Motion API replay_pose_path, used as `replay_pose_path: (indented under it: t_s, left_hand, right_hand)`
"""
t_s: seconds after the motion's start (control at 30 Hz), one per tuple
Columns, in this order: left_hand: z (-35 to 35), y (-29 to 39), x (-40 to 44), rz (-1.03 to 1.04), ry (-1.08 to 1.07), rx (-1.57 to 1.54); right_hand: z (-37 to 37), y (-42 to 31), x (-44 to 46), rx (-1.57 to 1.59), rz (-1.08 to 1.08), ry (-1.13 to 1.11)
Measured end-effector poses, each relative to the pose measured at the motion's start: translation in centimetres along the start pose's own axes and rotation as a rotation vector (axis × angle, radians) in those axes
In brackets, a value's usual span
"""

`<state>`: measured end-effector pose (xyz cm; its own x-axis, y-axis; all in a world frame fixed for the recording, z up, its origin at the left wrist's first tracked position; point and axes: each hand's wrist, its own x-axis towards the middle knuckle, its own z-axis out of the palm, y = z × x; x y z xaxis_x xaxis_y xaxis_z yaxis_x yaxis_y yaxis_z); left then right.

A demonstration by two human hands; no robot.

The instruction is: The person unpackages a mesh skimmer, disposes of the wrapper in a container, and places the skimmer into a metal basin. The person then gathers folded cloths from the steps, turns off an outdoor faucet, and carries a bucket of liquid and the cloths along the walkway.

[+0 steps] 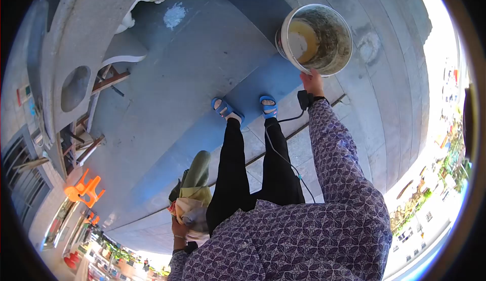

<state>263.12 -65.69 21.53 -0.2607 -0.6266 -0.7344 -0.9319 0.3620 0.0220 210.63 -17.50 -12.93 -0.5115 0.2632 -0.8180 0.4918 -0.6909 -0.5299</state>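
At the right, my right hand (313, 83) is closed on the near rim of a dirty whitish bucket (334, 40), whose open mouth faces me. Its inner wall is stained, and a yellowish patch shows at the bottom. On the other side, my left hand (179, 228) grips a crumpled bundle of cloths (195, 195) in green, yellow and beige beside my left leg. A long greenish part of the bundle sticks out forward; some of my left fingers are hidden by the cloth.
Blue sandals (268, 107) are on my feet on the grey-blue floor (167, 104). A cable (276, 152) hangs from my right wrist across my leg. Left stand a pale curved structure (76, 43), wooden pieces (91, 149) and an orange plastic chair (83, 190). A whitish splash (174, 15) marks the floor.
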Motion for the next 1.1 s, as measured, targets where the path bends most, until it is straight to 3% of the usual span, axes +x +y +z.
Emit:
replay_pose_path:
  t_s: [0.1,0.13,0.17,0.23,0.27,0.3,0.4,0.43,0.47,0.53,0.83,0.97,1.03,1.1]
  left_hand:
    - [1.9,1.5,-3.6,-0.121,0.058,0.123]
    - [2.8,1.4,-4.2,-0.107,0.080,0.015]
    - [3.1,2.3,-4.9,-0.109,0.072,0.022]
    - [6.1,-1.0,-4.0,-0.237,0.071,-0.011]
    - [6.9,-1.1,-3.7,-0.246,0.047,0.023]
    - [7.4,-1.1,-3.4,-0.249,0.019,0.061]
    - [9.9,-1.3,-2.7,-0.210,0.016,-0.036]
    - [10.8,-1.5,-2.4,-0.179,-0.007,-0.044]
    - [11.0,-0.9,-2.3,-0.192,-0.079,-0.005]
    - [13.0,-1.8,-2.1,-0.150,-0.109,0.031]
    - [23.6,-15.0,-5.5,-0.175,-0.007,-0.355]
    - [25.5,-19.3,-7.7,-0.253,0.027,-0.452]
    - [24.6,-20.3,-8.8,-0.227,0.031,-0.455]
    - [26.0,-22.0,-8.9,-0.291,0.068,-0.522]
  right_hand:
    - [-2.2,-0.5,3.1,0.025,0.008,-0.283]
    - [-3.5,-1.0,3.1,-0.418,-0.215,-0.436]
    - [-4.7,-1.6,4.1,-0.229,-0.105,-0.385]
    - [-7.4,-4.1,4.6,-0.662,-0.246,-0.519]
    - [-6.1,-5.8,1.7,-0.209,0.074,-0.265]
    - [-6.6,-6.8,0.5,-0.192,0.079,-0.161]
    - [-11.4,-8.8,-2.2,-0.647,-0.357,-0.353]
    - [-11.9,-9.4,-3.4,-0.624,-0.277,-0.324]
    - [-12.1,-10.2,-4.8,-0.419,-0.024,-0.210]
    - [-13.7,-10.5,-7.9,-0.370,0.087,-0.138]
    - [-21.9,-6.0,-22.7,-0.790,-0.145,0.043]
    - [-26.5,-5.6,-23.3,-0.873,-0.210,-0.012]
    - [-24.9,-5.2,-28.1,-1.240,-0.319,-0.003]
    - [-25.2,-4.5,-28.5,-1.346,-0.495,-0.150]
